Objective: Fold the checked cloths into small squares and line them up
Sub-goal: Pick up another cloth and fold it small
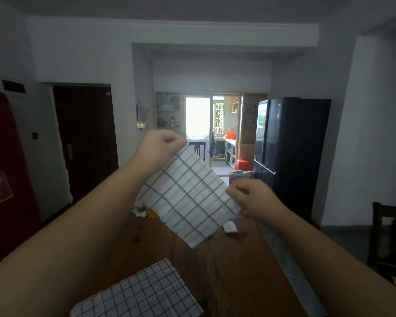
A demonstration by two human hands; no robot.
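A white cloth with a wide dark check hangs in the air above the wooden table, tilted down to the right. My left hand pinches its upper corner, raised high. My right hand pinches the cloth's right edge, lower and nearer. A second cloth with a finer check lies flat on the table near its front edge, below my left forearm.
Crumpled white paper and a small white packet lie on the table's far part. A dark chair stands at the right. A black fridge and a dark door are behind.
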